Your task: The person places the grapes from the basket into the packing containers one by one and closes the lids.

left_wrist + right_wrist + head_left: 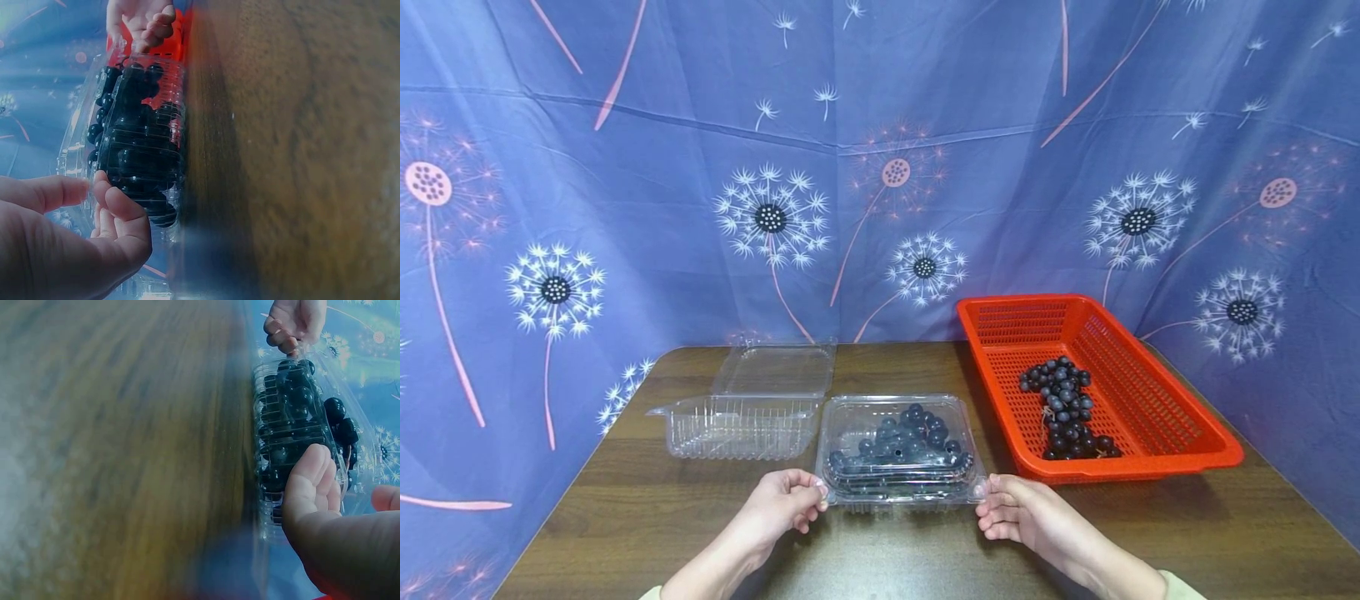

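A clear plastic clamshell box (895, 485) with dark grapes (912, 440) inside stands at the middle front of the table, its lid down over the fruit. My left hand (782, 504) pinches the box's front left corner between thumb and fingers. At the front right corner, my right hand (1037, 525) grips the rim the same way, its lower fingers curled below. From the left wrist view, the grapes (140, 144) press dark against the ribbed side wall. In the right wrist view, fingers (309, 472) lie along the box's front edge.
Back left sits a second clear clamshell box (741, 429), its lid (782, 371) tipped back. To the right, a red plastic basket (1150, 462) holds more dark grapes (1063, 400). A blue dandelion-print cloth (685, 208) hangs behind the wooden table (880, 558).
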Tool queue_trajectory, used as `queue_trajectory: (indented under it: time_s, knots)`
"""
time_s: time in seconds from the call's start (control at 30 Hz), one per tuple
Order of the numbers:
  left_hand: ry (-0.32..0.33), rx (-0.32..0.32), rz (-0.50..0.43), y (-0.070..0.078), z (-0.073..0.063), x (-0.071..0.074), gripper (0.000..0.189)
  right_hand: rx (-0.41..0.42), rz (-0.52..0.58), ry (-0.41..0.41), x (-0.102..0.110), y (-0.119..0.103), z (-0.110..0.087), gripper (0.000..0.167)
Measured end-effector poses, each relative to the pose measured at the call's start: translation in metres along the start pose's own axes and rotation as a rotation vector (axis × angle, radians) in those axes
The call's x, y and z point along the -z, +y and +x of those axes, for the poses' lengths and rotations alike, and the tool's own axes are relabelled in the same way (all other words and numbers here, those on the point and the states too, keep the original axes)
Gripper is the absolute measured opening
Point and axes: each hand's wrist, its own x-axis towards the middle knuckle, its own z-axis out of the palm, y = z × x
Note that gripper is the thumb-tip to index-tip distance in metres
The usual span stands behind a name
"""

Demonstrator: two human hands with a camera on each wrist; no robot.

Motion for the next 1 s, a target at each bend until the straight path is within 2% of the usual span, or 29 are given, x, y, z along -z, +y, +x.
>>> queue_trajectory:
  time_s: [0.23,0.37,0.67,1.0]
  knots:
    - [0.004,-0.006,0.002,0.000,0.003,-0.001,0.012,-0.060,0.005,0.062,-0.005,-0.001,0.007,0.013]
    - [0.000,-0.015,0.007,0.000,0.005,-0.002,0.013,-0.040,0.009,0.078,-0.005,0.001,0.011,0.007]
    - [-0.015,-0.022,-0.005,-0.002,0.010,-0.004,0.012,0.030,0.057,0.038,0.001,0.007,0.013,0.015]
    - [-0.047,0.001,-0.063,-0.005,0.012,-0.008,0.019,0.014,0.081,0.049,0.003,0.007,0.013,0.016]
